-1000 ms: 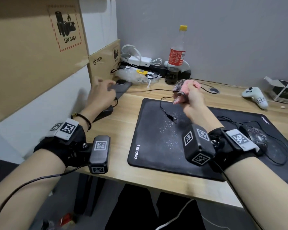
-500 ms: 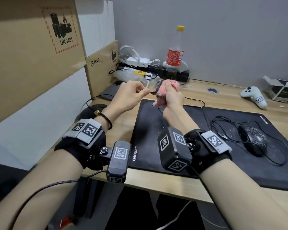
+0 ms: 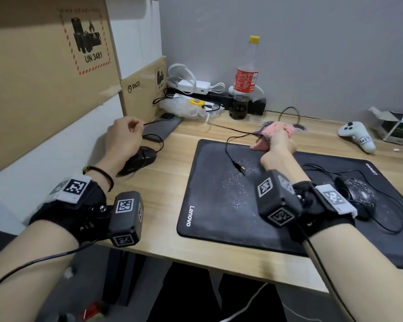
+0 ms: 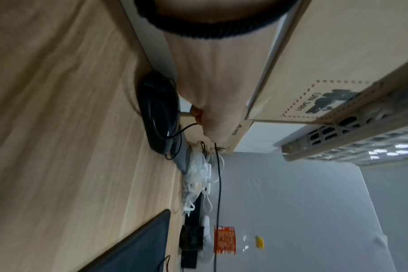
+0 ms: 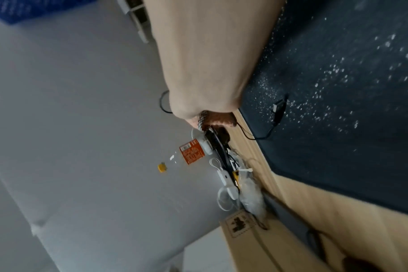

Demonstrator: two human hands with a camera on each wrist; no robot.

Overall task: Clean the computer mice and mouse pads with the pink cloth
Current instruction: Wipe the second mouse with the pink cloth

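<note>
Head view shows me, near to far, 2 speckled mouse pads (image 3: pixel 219 194), my right hand (image 3: pixel 280 145) bunching the pink cloth (image 3: pixel 277 131) around the cable (image 3: pixel 237 132), my left hand (image 3: pixel 123 140) pinching it taut; next, I judge, slide the cloth toward the mouse (image 3: pixel 141 160).

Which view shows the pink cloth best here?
The head view: the pink cloth sits bunched in the right hand, cable running through it. The right wrist view shows only a shadowed edge; the left wrist view shows none.
</note>
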